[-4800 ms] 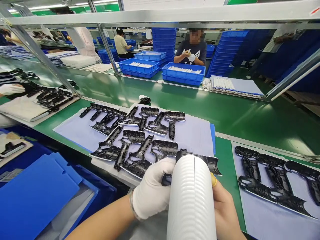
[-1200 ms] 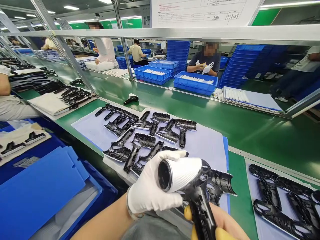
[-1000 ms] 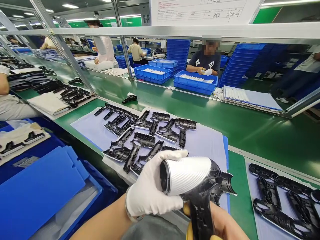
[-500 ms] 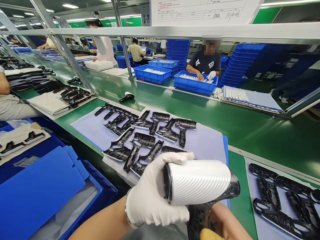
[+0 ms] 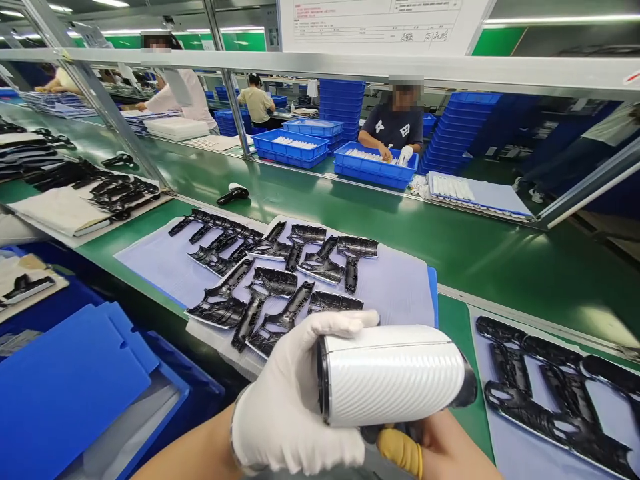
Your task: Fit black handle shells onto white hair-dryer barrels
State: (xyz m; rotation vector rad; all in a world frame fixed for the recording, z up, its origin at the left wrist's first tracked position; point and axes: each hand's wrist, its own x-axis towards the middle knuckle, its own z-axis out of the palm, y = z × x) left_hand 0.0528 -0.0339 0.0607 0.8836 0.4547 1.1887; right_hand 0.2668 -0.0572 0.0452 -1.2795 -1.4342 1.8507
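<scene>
My left hand, in a white glove, is wrapped around the near end of a hair dryer. Its barrel is white and ribbed, with a black ring at one end and a black part at the other, and a seam runs along the top. Below the barrel, my right hand grips the handle, which is mostly hidden; one finger wears a yellow cover. Just beyond lie several black pistol-shaped shell halves on a lilac sheet.
More black shells lie at the right. Blue bins stand at the lower left. One dryer lies on the green bench. Across it, a person handles white parts in a blue crate. A metal rail crosses above.
The hair dryer has rolled in my hands, bringing a seam into sight on top and hiding its black handle. The yellow-covered finger shows more. The whole scene has shifted left.
</scene>
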